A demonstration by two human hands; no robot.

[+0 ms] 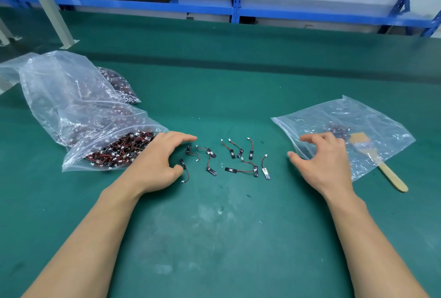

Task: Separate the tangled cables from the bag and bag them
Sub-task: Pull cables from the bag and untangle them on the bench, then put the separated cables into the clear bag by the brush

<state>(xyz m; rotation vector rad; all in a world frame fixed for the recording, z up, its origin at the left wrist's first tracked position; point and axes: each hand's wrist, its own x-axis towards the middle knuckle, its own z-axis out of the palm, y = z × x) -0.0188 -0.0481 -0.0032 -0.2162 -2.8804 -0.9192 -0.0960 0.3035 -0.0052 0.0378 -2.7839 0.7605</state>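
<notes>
Cables [232,153] lie spaced on bare green mat [214,226].

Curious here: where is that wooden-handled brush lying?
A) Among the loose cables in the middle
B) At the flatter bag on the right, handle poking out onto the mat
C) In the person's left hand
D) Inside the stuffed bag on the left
B: the brush overlaps the flatter clear bag beyond the right hand, and its wooden handle sticks out onto the green mat.

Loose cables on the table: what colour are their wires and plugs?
The loose cables have red-and-black wires, white plugs and black modules; head view.
</notes>
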